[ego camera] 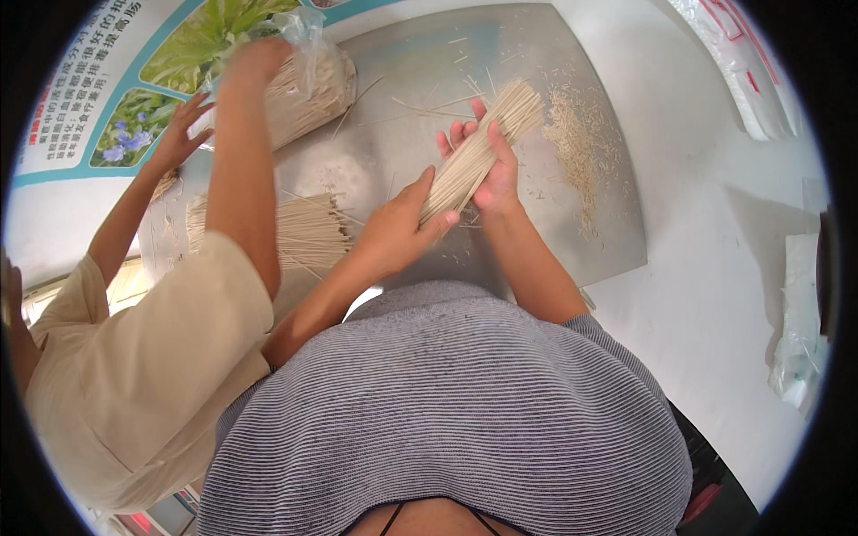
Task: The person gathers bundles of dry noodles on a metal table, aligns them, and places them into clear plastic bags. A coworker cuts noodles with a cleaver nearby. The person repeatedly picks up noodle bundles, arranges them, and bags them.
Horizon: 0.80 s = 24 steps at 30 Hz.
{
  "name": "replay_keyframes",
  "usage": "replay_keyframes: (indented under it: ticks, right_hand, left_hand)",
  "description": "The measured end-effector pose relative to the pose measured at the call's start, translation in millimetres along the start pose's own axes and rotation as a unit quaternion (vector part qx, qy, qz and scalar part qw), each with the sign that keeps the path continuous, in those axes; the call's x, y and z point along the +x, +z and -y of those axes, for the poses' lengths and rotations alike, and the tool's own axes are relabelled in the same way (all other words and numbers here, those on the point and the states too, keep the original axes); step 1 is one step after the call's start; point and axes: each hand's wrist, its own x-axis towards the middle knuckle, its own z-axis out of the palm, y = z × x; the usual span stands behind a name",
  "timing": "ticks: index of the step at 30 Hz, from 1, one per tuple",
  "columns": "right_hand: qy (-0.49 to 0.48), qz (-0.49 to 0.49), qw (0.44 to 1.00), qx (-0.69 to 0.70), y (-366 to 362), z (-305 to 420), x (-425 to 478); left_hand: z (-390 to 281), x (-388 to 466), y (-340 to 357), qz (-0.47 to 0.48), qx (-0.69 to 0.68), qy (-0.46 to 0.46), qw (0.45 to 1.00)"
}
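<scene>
A bundle of dried noodles (472, 157) slants across the space in front of me, its upper end pointing up and to the right. My left hand (402, 224) grips the lower end, the thumb lying along the near side. Around the upper half curl the fingers of my right hand (496, 167), palm turned up beneath it. Underneath lies a metal sheet (429, 80) with a few loose noodle strands. To the left of my left hand, another pile of dried noodles (312, 231) rests on the sheet, partly behind a co-worker's arm.
At left a co-worker's hand (258, 60) is at a clear plastic bag of noodles (315, 94); the other hand is close by. Broken noodle bits (580, 154) lie scattered at right. Beyond are a printed poster (74, 114) and plastic packaging (798, 335) on a white surface (690, 268).
</scene>
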Motion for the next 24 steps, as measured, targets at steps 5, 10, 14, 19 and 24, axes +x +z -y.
replay_keyframes:
  ticks: [5, 10, 14, 19, 24]
  right_hand:
    - [-0.011, -0.024, 0.999, 0.026, -0.5, 9.7, 5.0]
    - [-0.008, 0.01, 0.999, 0.04, 7.3, 9.5, 7.4]
    - [-0.036, -0.001, 0.999, -0.023, 18.9, 1.3, 6.0]
    - [0.0, -0.034, 0.998, -0.053, 53.6, -0.1, -4.6]
    - [-0.063, -0.057, 0.994, -0.067, 36.6, 1.2, 7.3]
  left_hand:
    - [22.3, -4.0, 0.3, -0.07, 0.029, 0.056, 0.996]
    - [11.0, 16.7, -18.3, -0.115, -0.141, 0.039, 0.983]
    - [-25.6, 23.5, -13.6, -0.04, 0.097, -0.017, 0.994]
    - [-2.8, 28.7, -10.1, -0.151, 0.275, -0.005, 0.949]
    - [12.5, 19.9, -16.7, -0.23, 0.086, 0.103, 0.964]
